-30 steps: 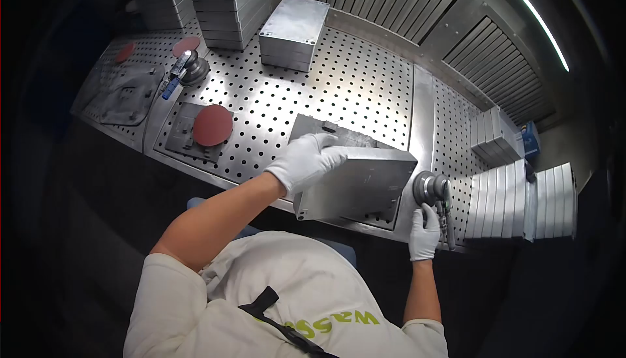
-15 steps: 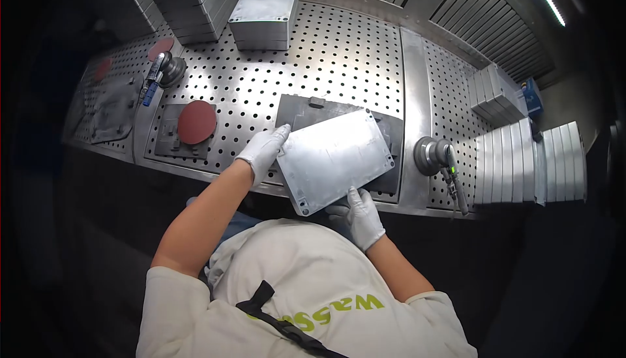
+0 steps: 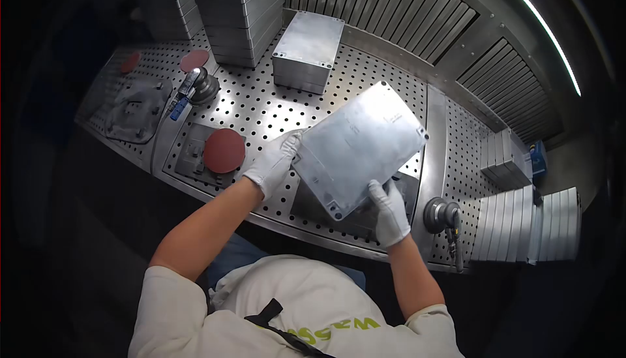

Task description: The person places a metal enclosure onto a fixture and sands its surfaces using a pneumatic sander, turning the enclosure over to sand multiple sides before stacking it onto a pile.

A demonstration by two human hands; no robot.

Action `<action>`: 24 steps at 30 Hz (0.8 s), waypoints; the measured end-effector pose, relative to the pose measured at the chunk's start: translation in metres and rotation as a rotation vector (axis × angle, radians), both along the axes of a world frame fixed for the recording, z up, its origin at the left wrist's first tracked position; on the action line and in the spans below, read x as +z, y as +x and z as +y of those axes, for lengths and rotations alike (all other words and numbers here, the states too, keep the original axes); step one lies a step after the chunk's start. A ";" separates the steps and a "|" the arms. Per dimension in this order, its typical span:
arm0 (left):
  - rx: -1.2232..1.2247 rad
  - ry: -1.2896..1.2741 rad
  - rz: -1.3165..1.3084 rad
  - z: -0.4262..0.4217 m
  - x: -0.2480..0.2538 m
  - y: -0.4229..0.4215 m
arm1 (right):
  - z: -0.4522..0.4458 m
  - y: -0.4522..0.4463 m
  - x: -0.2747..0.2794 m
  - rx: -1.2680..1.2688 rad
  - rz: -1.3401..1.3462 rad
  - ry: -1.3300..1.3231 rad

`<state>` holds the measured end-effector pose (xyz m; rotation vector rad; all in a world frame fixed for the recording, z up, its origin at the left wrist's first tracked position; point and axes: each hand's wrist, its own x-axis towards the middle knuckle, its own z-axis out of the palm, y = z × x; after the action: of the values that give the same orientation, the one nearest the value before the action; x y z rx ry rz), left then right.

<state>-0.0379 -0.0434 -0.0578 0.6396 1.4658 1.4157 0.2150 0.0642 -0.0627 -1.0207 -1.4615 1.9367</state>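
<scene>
A flat silver metal panel (image 3: 362, 149) is held tilted above the bench by both my gloved hands. My left hand (image 3: 277, 162) grips its left edge. On the lower right edge my right hand (image 3: 389, 213) is closed, thumb on top and the other fingers partly hidden beneath. Under the panel lies a dark fixture plate (image 3: 313, 209), mostly covered. To the right of my right hand a round sander (image 3: 439, 216) rests on the bench.
The perforated metal bench (image 3: 261, 113) carries a red sanding disc (image 3: 223, 150) on a plate, a second sander (image 3: 203, 87), a short stack of panels (image 3: 308, 48) and tall stacks (image 3: 228, 15) at the back left. More panels (image 3: 508, 224) stand at the right.
My right hand has left the right sander and taken hold of the panel. The panel has turned its broad face up and risen away from the fixture plate. The camera view has shifted.
</scene>
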 end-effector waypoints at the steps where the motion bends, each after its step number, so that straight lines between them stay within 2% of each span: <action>1: 0.051 0.059 -0.011 0.012 0.000 -0.011 | 0.026 -0.018 0.014 0.025 -0.036 0.087; 3: 0.148 0.176 -0.037 0.041 -0.002 -0.032 | 0.078 -0.059 0.034 0.078 -0.061 0.218; 4: 0.208 0.192 0.032 0.053 0.010 -0.042 | 0.102 -0.083 0.042 0.081 -0.047 0.211; 5: 0.283 0.171 -0.004 0.067 0.025 -0.049 | 0.125 -0.106 0.049 0.082 -0.035 0.202; 7: 0.294 0.108 0.088 0.094 0.036 -0.079 | 0.178 -0.150 0.045 0.146 -0.004 0.207; 8: 0.317 0.176 0.165 0.108 0.036 -0.093 | 0.199 -0.172 0.043 0.155 -0.028 0.193; 9: 0.333 0.179 0.128 0.124 0.033 -0.110 | 0.216 -0.192 0.043 0.165 -0.051 0.178; 10: 0.350 0.170 0.174 0.135 0.041 -0.121 | 0.226 -0.208 0.051 0.200 -0.157 0.201; 12: 0.384 0.157 0.320 0.153 0.042 -0.146 | 0.234 -0.241 0.055 0.185 -0.197 0.317; 16: 0.430 0.060 0.399 0.180 0.048 -0.180 | 0.251 -0.279 0.048 0.185 -0.236 0.441; 19: 0.432 0.083 0.477 0.192 0.030 -0.203 | 0.260 -0.293 0.037 0.202 -0.212 0.515; 22: 0.425 0.131 0.450 0.195 0.010 -0.209 | 0.266 -0.298 0.028 0.232 -0.247 0.522; 24: 0.413 0.114 0.388 0.201 -0.009 -0.217 | 0.285 -0.304 0.006 0.233 -0.300 0.671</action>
<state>-0.2549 0.1577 -0.0669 0.7414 1.9133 1.7716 -0.0893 0.3491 -0.0565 -0.8636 -2.2693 1.2810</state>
